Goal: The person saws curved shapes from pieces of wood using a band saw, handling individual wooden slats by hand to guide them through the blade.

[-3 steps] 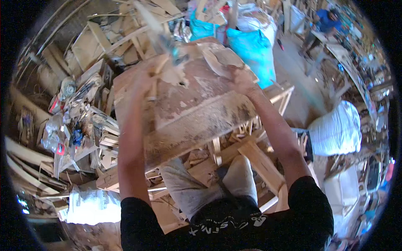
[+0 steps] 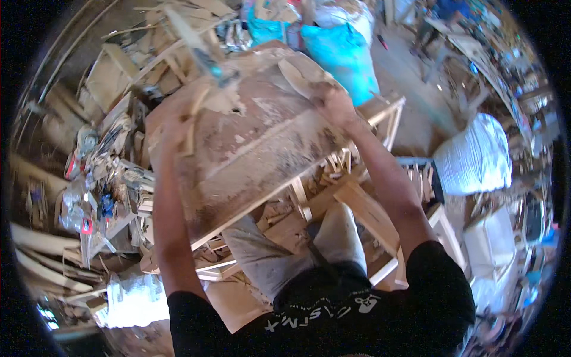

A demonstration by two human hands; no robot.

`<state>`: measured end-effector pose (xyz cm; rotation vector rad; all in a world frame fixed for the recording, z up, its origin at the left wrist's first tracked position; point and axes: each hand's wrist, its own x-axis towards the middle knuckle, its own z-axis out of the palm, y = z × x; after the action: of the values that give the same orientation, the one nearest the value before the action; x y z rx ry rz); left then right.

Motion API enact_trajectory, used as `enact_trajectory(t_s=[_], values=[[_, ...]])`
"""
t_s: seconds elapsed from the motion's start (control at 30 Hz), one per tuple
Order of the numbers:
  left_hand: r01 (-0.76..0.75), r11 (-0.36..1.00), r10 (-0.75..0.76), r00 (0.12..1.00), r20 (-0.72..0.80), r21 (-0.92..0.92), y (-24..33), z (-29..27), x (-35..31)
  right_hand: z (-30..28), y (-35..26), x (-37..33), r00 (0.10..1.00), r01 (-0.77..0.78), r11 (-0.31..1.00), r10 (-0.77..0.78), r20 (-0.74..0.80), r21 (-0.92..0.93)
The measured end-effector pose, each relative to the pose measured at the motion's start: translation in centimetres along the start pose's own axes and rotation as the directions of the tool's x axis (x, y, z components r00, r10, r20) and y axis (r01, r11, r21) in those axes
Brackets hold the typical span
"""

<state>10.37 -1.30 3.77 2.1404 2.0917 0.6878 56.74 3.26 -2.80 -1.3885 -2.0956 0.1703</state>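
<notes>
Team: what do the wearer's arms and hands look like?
Short black sleeves on a black shirt with white print; forearms bare. Right hand ungloved; left hand looks bare too, though blurred.

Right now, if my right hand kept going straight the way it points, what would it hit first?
Probably the curved wood piece just ahead of your right hand, which it seems to be touching; the exact depth is unclear.
</notes>
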Motion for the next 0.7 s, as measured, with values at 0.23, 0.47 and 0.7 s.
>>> enact_trajectory(t_s=[0.23, 0.47, 0.7], values=[[0.071, 0.992, -0.085, 0.988, -0.132, -0.106, -11.5, -3.2, -15.3, -7.8, 6.5, -20.4, 0.791, -0.317, 0.631, 0.588, -0.170, 0.708], [0.208, 0.975, -0.182, 0.946, -0.269, 0.073, -8.9, -5.0, -25.8, 3.1, 18.2, -49.8, 0.412, -0.666, 0.017, 0.842, 0.348, 0.746], [0.121, 0.976, -0.041, 0.920, -0.390, 0.183, -6.6, -3.6, -26.6, 13.5, 20.3, -37.6, 0.660, -0.744, 0.585, 0.720, 0.217, 0.323]])
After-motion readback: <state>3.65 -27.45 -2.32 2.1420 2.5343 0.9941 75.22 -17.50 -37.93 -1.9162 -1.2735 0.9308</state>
